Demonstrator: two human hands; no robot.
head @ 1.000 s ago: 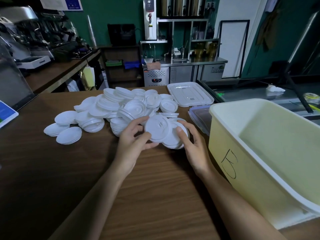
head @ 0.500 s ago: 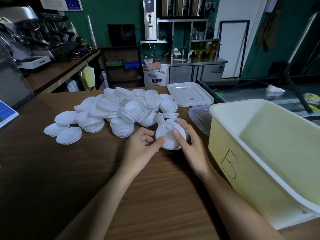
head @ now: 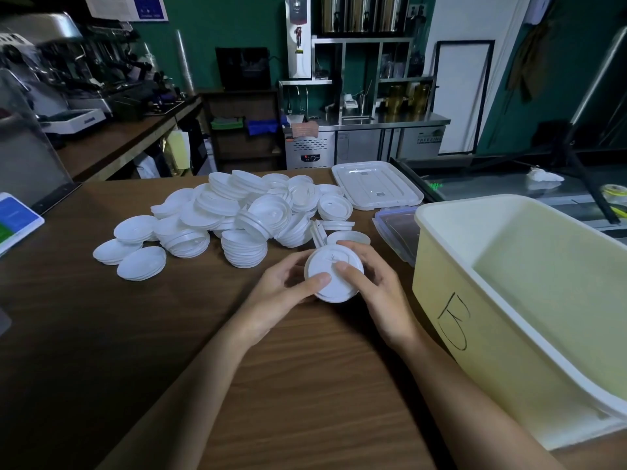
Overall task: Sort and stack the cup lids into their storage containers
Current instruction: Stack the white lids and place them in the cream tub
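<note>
The small stack of lids [head: 334, 276] lies flat, low at the desk [head: 305, 385], between both hands. The left hand [head: 281, 293] and the right hand [head: 380, 293] each hold one side, fingers [head: 319, 279] curled round its rim. The yellow bin [head: 475, 334] stands off to the right, so the right hand is nearer to it, and I think the stack goes that way next.

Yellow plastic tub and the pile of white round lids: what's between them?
Head view: a clear rectangular plastic lid with blue edges lies flat on the wooden table between them.
</note>
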